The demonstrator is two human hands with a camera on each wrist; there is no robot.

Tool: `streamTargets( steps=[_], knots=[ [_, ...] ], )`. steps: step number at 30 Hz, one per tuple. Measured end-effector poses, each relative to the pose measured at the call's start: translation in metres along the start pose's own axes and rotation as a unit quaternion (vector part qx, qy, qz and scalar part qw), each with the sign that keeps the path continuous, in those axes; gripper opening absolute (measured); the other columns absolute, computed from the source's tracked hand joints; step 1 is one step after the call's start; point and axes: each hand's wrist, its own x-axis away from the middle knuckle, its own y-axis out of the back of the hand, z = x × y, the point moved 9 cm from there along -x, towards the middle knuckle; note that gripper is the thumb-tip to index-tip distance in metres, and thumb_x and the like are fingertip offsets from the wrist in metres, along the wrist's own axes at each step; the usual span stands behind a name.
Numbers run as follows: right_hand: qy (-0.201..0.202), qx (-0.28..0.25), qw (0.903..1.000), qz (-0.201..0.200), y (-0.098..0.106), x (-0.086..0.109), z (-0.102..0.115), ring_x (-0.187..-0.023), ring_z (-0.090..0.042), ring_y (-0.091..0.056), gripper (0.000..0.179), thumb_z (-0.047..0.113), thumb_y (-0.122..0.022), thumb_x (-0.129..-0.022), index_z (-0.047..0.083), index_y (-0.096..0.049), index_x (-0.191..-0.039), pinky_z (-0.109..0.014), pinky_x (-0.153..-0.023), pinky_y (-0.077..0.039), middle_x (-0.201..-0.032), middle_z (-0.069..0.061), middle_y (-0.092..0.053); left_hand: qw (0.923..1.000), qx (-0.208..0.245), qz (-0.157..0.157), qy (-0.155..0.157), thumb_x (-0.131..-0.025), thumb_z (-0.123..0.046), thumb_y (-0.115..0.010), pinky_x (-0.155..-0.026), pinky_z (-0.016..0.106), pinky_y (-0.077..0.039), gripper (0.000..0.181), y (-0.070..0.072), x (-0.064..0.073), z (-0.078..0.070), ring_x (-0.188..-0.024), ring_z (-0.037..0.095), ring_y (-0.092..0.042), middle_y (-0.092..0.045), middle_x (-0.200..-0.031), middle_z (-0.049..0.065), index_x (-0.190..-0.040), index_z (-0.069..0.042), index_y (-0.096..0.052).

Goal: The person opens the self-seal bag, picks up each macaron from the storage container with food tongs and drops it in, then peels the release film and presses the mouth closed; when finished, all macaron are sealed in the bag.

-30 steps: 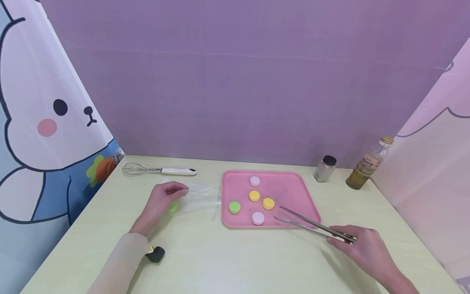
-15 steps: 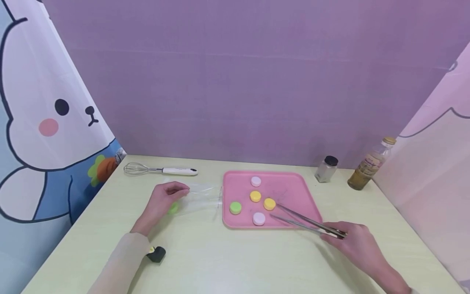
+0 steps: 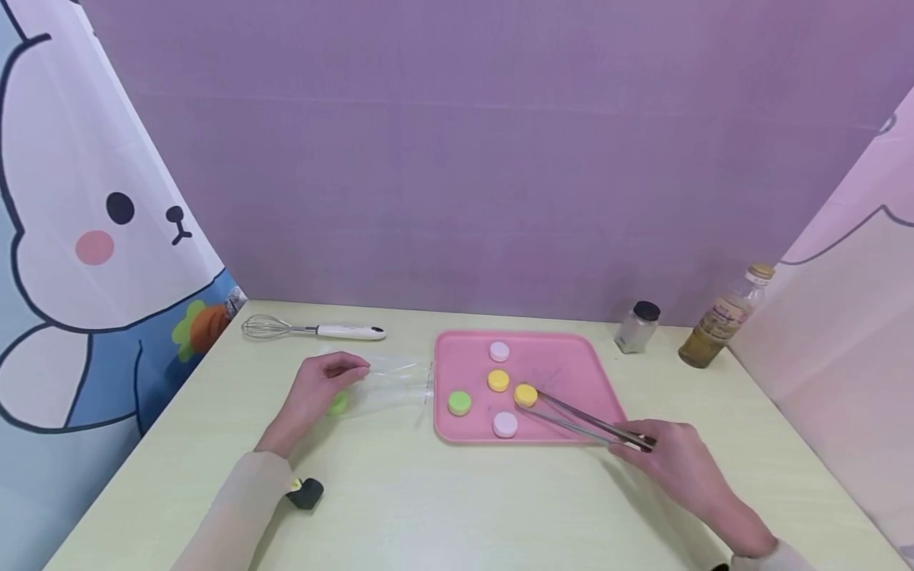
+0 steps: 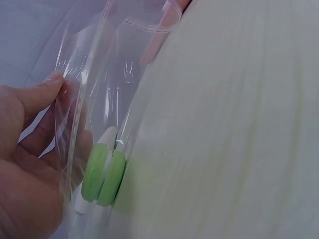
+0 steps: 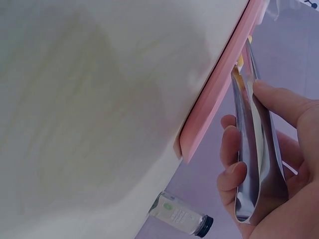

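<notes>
My left hand (image 3: 319,394) pinches the edge of a clear plastic bag (image 3: 396,381) between thumb and fingers. A green macaron (image 4: 103,174) lies inside the bag, close to the palm. In my right hand (image 3: 674,460) is a pair of metal tongs (image 5: 256,149), gripped near its bend. The tongs' two tips stand on either side of a yellow macaron (image 3: 525,395) on the pink tray (image 3: 585,365); whether both touch it I cannot tell. Another yellow macaron (image 3: 498,381), a green macaron (image 3: 459,403) and two pale lilac macarons (image 3: 505,425) also sit on the tray.
Behind my left hand a whisk (image 3: 314,328) lies along the table's back. A black-capped jar (image 3: 637,327) and a corked bottle (image 3: 724,317) stand at the back right. A small black object (image 3: 307,493) is beside my left forearm. A purple backdrop (image 3: 457,174) rises behind the table.
My right hand has moved left and slightly forward, bringing the tongs' tips from the right of the yellow macaron to either side of it. My left hand stays still with the bag.
</notes>
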Motion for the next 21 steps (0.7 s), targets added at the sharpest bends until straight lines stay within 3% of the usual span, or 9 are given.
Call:
streamTargets(
  steps=[9,21],
  knots=[
    [-0.001,-0.01,1.0,-0.001,-0.0018,-0.004,0.0019,-0.055,-0.001,-0.043,0.021,0.021,-0.088,-0.079,0.011,-0.082,-0.097,-0.024,-0.045,-0.036,-0.087,-0.002,-0.077,1.0,0.006,0.0,-0.003,-0.095,-0.018,-0.074,-0.083,0.023,-0.052,0.019,-0.0003,0.0004,-0.0024,-0.097,0.016,-0.067,-0.074,-0.106,0.008,-0.108,-0.005,-0.076],
    [0.034,0.003,0.9987,-0.039,0.0,-0.0005,0.0056,-0.05,0.002,-0.037,0.017,0.016,-0.088,-0.077,0.011,-0.083,-0.093,-0.021,-0.043,-0.031,-0.08,0.002,-0.076,0.9999,0.008,-0.001,-0.006,-0.095,-0.018,-0.074,-0.083,0.023,-0.053,0.018,-0.0003,-0.0001,-0.0017,-0.097,0.016,-0.067,-0.074,-0.106,0.008,-0.107,-0.005,-0.076]
  ],
)
